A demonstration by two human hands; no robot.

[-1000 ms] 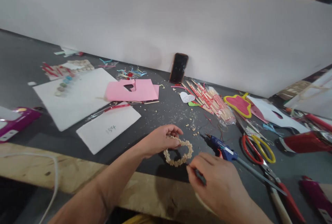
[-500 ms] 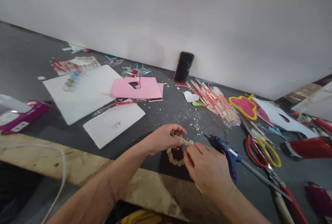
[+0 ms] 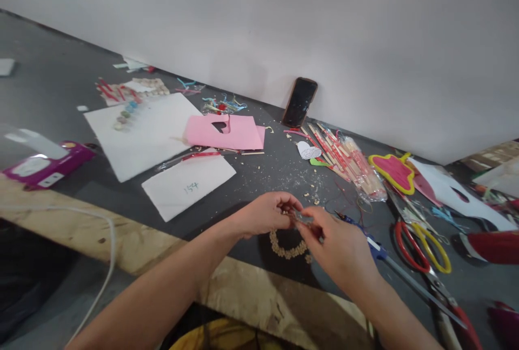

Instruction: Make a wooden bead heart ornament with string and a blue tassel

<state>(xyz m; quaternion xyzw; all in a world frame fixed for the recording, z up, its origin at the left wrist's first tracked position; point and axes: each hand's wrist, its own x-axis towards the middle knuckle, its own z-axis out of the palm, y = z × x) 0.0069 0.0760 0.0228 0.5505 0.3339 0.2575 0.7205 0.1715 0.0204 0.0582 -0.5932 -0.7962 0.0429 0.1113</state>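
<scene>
Low in my head view, just beyond the wooden front edge (image 3: 239, 288), a beige ring (image 3: 286, 254) of small bead-like pieces shows below the fingers. Its visible arc bows toward the person; the far side is hidden, so I can't fix a long axis. I have the left hand (image 3: 270, 215) curled narrow, holding the ring at that hidden side, and the right hand (image 3: 340, 239) pinching a small grey piece (image 3: 304, 219) I can't identify. Around them, the dark tabletop (image 3: 52, 60), strewn with pale crumbs, runs back to a white panel (image 3: 243, 25) where a phone (image 3: 300, 102) leans. A blue glue gun (image 3: 377, 249) lies partly behind the right hand, crowding it, with scissors (image 3: 438, 286) farther right. Sticks (image 3: 344, 160) lie behind; pink paper (image 3: 247, 131) and a white card (image 3: 203, 190) sit leftward.
</scene>
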